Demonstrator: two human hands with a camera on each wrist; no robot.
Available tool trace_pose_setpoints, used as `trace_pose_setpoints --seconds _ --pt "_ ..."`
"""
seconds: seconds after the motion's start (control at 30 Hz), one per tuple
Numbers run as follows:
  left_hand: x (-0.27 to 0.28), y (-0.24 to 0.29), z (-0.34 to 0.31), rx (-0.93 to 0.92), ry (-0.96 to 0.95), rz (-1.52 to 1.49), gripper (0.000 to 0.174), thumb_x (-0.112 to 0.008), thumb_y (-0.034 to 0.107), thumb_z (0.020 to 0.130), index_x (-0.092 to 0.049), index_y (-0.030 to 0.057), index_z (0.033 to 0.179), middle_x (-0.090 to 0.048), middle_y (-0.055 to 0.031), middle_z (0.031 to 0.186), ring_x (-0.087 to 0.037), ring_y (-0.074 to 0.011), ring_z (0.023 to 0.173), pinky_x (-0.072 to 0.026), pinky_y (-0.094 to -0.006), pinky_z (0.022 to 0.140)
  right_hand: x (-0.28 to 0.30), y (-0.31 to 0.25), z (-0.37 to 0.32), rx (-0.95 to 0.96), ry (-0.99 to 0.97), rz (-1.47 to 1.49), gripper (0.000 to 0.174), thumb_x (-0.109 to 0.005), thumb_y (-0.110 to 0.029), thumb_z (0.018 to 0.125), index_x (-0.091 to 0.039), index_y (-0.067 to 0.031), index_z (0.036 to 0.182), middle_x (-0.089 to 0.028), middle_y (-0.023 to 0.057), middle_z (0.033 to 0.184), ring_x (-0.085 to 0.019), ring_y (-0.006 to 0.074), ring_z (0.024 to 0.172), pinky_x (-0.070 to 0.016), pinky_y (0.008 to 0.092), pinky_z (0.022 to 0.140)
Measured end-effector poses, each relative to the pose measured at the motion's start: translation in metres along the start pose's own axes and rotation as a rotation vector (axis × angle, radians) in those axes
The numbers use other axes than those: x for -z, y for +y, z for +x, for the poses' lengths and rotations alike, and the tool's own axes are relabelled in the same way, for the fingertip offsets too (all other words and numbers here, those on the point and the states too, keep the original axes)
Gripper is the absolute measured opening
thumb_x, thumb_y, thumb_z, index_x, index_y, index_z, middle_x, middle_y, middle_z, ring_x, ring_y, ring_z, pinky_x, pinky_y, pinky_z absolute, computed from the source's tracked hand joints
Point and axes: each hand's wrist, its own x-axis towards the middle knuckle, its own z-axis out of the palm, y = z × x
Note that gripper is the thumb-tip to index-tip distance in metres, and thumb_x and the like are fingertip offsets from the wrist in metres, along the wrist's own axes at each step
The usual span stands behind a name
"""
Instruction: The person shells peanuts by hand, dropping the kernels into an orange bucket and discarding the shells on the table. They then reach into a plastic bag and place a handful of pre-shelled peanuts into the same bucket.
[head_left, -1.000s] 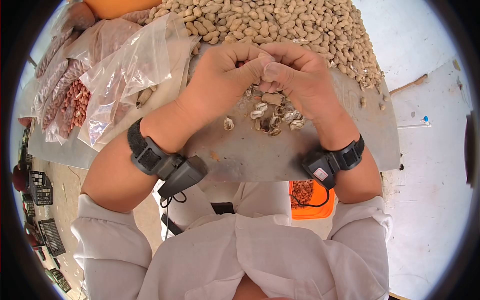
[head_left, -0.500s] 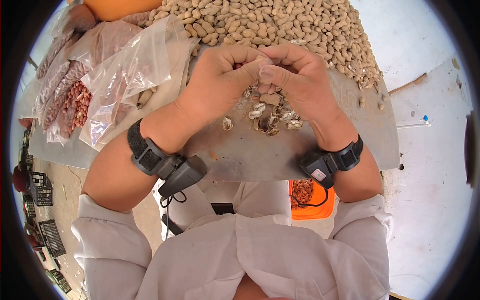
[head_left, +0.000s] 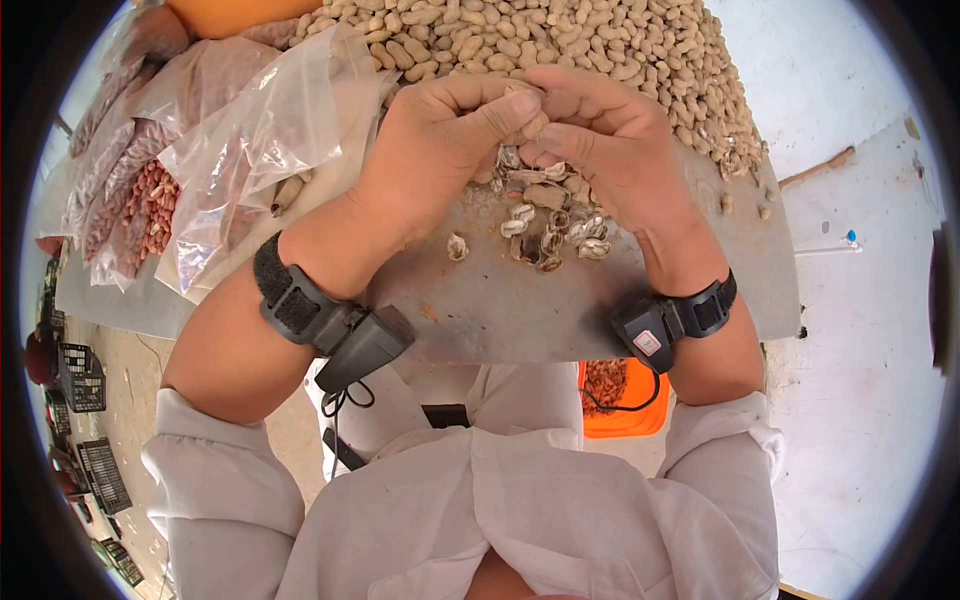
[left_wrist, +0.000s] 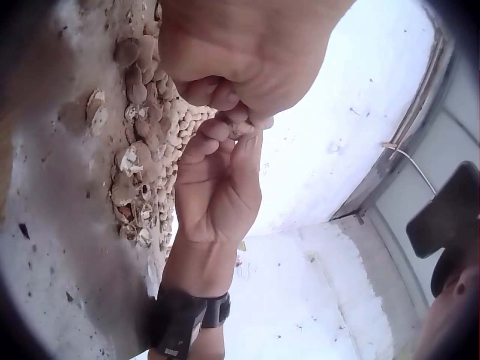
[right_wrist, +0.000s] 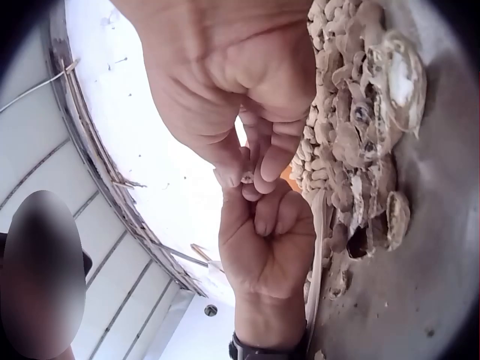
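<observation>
Between the two hands is a tan peanut [head_left: 536, 125], partly covered by fingertips. My left hand [head_left: 430, 148] pinches it between thumb and curled fingers. From the other side my right hand [head_left: 632, 155] has its thumb and fingertips at the same peanut; the right wrist view shows a small pale bit of the peanut [right_wrist: 247, 178] in that pinch. In the left wrist view the fingertips of both hands meet around the peanut [left_wrist: 241, 130]. Cracked empty shells [head_left: 550, 240] lie on the metal tabletop [head_left: 480, 310] just below the hands.
A large heap of unshelled peanuts [head_left: 560, 45] covers the back of the table. Clear plastic bags [head_left: 270, 130], some with red kernels [head_left: 155, 210], lie at the left. An orange tub [head_left: 625, 425] holding reddish bits sits below the table edge. Black crates [head_left: 82, 375] stand on the floor.
Both hands have shifted slightly away from the body, and the right hand has drawn a little to the right. More of the peanut shows between the thumbs.
</observation>
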Motion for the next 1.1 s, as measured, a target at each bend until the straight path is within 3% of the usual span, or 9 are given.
trace_pose_setpoints --seconds 0.17,0.37,0.47,0.7,1.1 --pt "0.001 -0.005 0.003 0.006 -0.025 -0.132 0.016 -0.064 0.02 0.084 -0.063 0.0045 0.088 -0.057 0.0006 0.077 -0.046 -0.004 0.06 -0.0362 -0.0179 0.051 0.001 0.001 0.0 -0.01 -0.004 0.111 0.04 -0.064 0.003 0.076 -0.054 0.0029 0.115 -0.063 0.0116 0.093 -0.063 0.0165 0.076 -0.0536 0.0258 0.066" --pt "0.008 -0.002 0.004 0.039 -0.204 -0.256 0.016 -0.062 0.019 0.086 -0.06 0.0038 0.092 -0.058 -0.0001 0.083 -0.048 -0.0036 0.065 -0.0368 -0.0171 0.053 -0.008 -0.004 -0.004 -0.042 0.048 0.199 0.043 -0.067 0.003 0.074 -0.053 0.0054 0.115 -0.062 0.0093 0.088 -0.062 0.0144 0.071 -0.0526 0.0252 0.062" --pt "0.003 -0.005 0.003 -0.043 -0.15 0.055 0.019 -0.059 0.022 0.088 -0.058 0.0039 0.096 -0.058 0.0002 0.084 -0.049 -0.003 0.068 -0.038 -0.0165 0.057 -0.007 -0.004 -0.004 -0.071 0.032 0.109 0.042 -0.069 -0.001 0.074 -0.055 0.0063 0.113 -0.062 0.0071 0.082 -0.059 0.0118 0.067 -0.0517 0.0242 0.06" --pt "-0.001 -0.005 0.0 -0.114 -0.142 0.17 0.021 -0.056 0.025 0.09 -0.056 0.004 0.093 -0.057 0.0012 0.083 -0.047 -0.0028 0.07 -0.0373 -0.0159 0.059 -0.013 -0.01 -0.006 -0.044 0.04 -0.014 0.032 -0.071 -0.005 0.074 -0.062 0.0043 0.103 -0.06 0.0034 0.075 -0.057 0.0089 0.064 -0.0501 0.0228 0.055" --pt "-0.003 -0.003 -0.004 0.024 -0.193 -0.018 0.018 -0.058 0.024 0.089 -0.056 0.0068 0.088 -0.051 0.0043 0.077 -0.036 -0.0016 0.059 -0.0254 -0.0172 0.049 0.001 -0.01 -0.006 -0.031 -0.123 -0.048 0.037 -0.067 0.003 0.072 -0.059 0.0024 0.109 -0.061 0.0063 0.09 -0.061 0.013 0.073 -0.0518 0.0243 0.059"
